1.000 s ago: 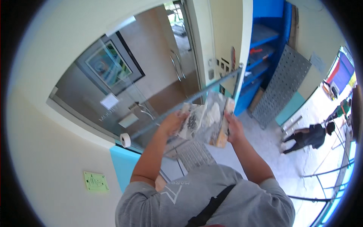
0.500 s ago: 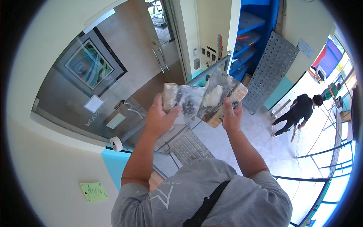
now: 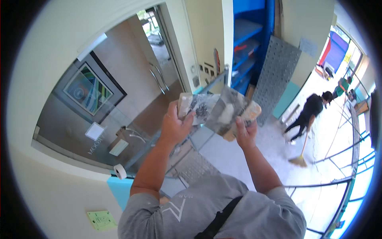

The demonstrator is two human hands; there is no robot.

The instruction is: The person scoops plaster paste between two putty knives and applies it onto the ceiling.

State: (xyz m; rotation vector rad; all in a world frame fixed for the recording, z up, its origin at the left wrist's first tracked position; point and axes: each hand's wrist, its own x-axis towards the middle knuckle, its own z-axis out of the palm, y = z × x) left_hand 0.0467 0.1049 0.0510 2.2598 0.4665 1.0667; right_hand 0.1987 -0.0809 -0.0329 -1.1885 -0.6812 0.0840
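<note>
Gripping two flat, grey-stained, mortar-crusted tiles (image 3: 219, 111) chest-high, the left hand (image 3: 175, 125) clamps one edge and the right hand (image 3: 244, 133) pinches the other; a loose pinch could drop them.

Rough, matt tiles (image 3: 219, 113) crusted with grey mortar fill both grips; beyond them, a glossy glass door (image 3: 131, 107) and dimpled metal sheet (image 3: 274, 75).
</note>
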